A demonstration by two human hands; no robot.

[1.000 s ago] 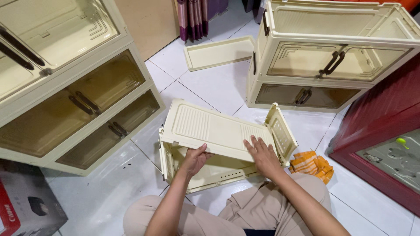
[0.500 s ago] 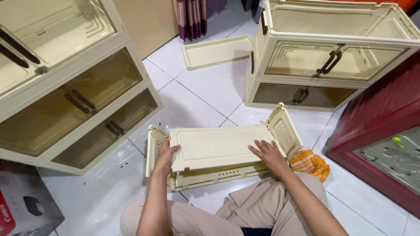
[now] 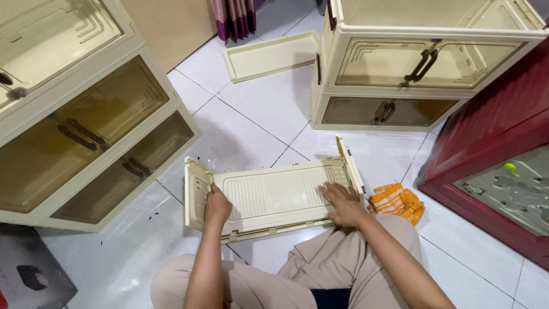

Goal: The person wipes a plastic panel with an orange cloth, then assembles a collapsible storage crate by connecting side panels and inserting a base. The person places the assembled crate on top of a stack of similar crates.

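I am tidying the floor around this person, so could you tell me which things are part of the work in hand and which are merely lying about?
In hand:
- folded cream storage box, flat on the tiled floor
- left hand at its raised left end flap
- right hand pressing its flat panel

Lying about:
- loose cream panel
- orange striped cloth
- stacked cabinets left and right
- red furniture

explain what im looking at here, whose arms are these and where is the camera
The camera is worn on a person's head and looks down, so the arms are that person's own; they sit on a white tiled floor. In front of them lies a cream plastic folding storage box, still flat. The left hand grips its raised left end flap, and the right hand presses flat on its ribbed panel. Beside it lies an orange striped cloth. A loose cream plastic panel lies further off, near stacked cream boxes with brown see-through doors.
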